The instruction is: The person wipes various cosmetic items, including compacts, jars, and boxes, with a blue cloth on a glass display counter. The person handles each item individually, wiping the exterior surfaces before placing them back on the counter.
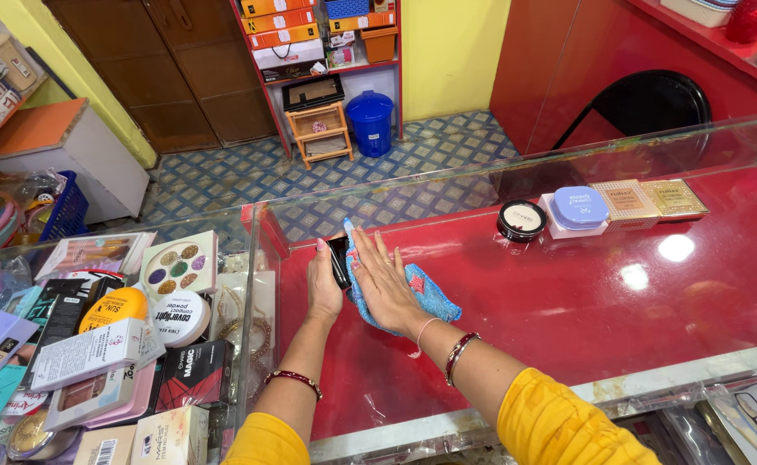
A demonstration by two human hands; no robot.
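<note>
My left hand (323, 284) grips a small black compact case (340, 261) standing on the red glass-topped counter (568, 301). My right hand (382, 282) lies flat with fingers spread on a blue cloth (434, 297), pressing it against the side of the black case. Both wrists wear bangles and both sleeves are yellow. Most of the case is hidden between the two hands.
A row of cosmetic compacts stands further right on the counter: a round black one (521, 220), a lilac one (579, 207), and two square beige boxes (650, 201). Piled cosmetics boxes (111, 344) fill the left. A black chair (645, 103) and a blue bin (370, 120) stand beyond.
</note>
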